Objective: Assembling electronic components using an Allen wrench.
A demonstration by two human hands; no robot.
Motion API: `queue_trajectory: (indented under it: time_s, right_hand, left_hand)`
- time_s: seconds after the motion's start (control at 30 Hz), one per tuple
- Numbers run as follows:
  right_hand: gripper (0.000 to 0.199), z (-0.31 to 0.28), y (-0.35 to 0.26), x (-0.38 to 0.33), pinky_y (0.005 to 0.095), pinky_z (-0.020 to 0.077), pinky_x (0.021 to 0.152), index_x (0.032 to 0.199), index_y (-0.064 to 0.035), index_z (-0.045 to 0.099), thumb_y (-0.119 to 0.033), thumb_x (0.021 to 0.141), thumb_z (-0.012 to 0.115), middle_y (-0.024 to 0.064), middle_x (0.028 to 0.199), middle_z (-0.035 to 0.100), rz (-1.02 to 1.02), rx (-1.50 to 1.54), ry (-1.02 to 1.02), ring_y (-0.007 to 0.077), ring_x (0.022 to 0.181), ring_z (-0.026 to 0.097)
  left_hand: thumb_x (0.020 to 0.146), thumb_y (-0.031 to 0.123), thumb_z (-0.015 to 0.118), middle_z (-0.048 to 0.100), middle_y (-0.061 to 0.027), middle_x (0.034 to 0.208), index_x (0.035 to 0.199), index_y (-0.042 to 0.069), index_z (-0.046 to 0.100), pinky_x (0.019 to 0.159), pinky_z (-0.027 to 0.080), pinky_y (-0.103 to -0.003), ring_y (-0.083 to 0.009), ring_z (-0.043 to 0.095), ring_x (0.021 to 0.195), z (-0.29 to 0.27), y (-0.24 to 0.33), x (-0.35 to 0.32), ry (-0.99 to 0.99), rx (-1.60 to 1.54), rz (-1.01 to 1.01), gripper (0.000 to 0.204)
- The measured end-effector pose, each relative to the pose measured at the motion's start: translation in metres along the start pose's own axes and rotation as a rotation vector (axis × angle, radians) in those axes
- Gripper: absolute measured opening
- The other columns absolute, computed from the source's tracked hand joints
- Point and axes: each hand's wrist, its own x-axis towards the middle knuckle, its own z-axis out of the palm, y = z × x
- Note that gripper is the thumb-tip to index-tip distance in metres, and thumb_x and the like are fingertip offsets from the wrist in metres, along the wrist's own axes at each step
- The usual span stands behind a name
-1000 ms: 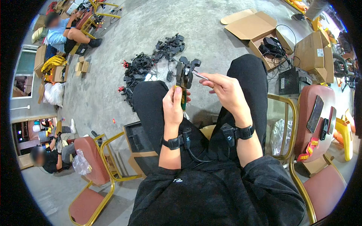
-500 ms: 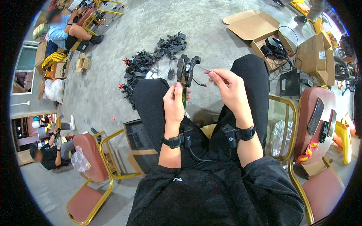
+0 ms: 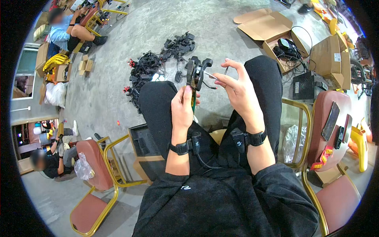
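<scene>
A slim metal tool (image 3: 209, 75) is brought to the side of a black clamp-like part (image 3: 192, 74) held up in front of the knees.
The person's left hand (image 3: 182, 107) grasps the part's lower end, by a green piece (image 3: 193, 100), above the concrete floor (image 3: 221, 39); the right hand (image 3: 236, 87) pinches the tool between thumb and fingers, forefinger raised. Its tip is at the part's silvery inner face, though whether it touches cannot be told. The step appears to be setting or turning the tool there; the next move seems to call for a steady left grip and a well-aligned tip.
</scene>
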Motion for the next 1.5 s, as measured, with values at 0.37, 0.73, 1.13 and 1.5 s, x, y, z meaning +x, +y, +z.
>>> queue_trajectory:
  time_s: [0.37,0.73,1.13,1.5]
  right_hand:
    - [0.03,-0.0007,-0.0033,-0.0003,0.0388,0.0549,0.091,0.104,-0.0036,0.071,0.014,0.081,0.062,0.014,0.108,0.063,0.12,0.056,0.017,0.0313,0.11,0.066]
    - [0.032,0.0007,-0.0037,0.0014,0.0374,0.0557,0.088,0.106,-0.0064,0.073,0.012,0.08,0.065,0.0115,0.103,0.064,0.047,-0.048,0.058,0.0312,0.115,0.065]
    - [0.034,-0.0012,-0.0015,0.0022,0.0453,0.0488,0.104,0.105,-0.0097,0.074,0.008,0.076,0.068,0.0092,0.1,0.06,-0.081,-0.106,0.066,0.0303,0.111,0.064]
    - [0.038,-0.004,0.0018,0.0035,0.0542,0.0395,0.112,0.105,-0.0146,0.076,0.005,0.074,0.069,0.0081,0.1,0.056,-0.126,-0.153,0.044,0.0323,0.115,0.061]
  left_hand:
    - [0.105,0.037,0.049,0.067,-0.0056,0.082,0.101,0.0,0.065,0.067,0.049,-0.027,-0.0113,0.061,0.069,0.0002,0.0004,-0.0005,-0.044,0.019,0.012,0.041]
    - [0.106,0.039,0.047,0.067,-0.0061,0.082,0.098,0.0,0.064,0.066,0.05,-0.027,-0.0117,0.062,0.068,0.0,0.0002,0.0005,-0.049,-0.025,-0.003,0.044]
    - [0.106,0.04,0.046,0.067,-0.0062,0.082,0.096,0.0,0.064,0.065,0.05,-0.027,-0.012,0.062,0.067,-0.0007,0.0008,-0.0005,-0.046,0.004,0.002,0.045]
    - [0.105,0.042,0.046,0.067,-0.0066,0.082,0.101,-0.001,0.064,0.065,0.05,-0.026,-0.0119,0.063,0.068,-0.0027,0.0011,-0.0003,-0.07,0.077,-0.035,0.046]
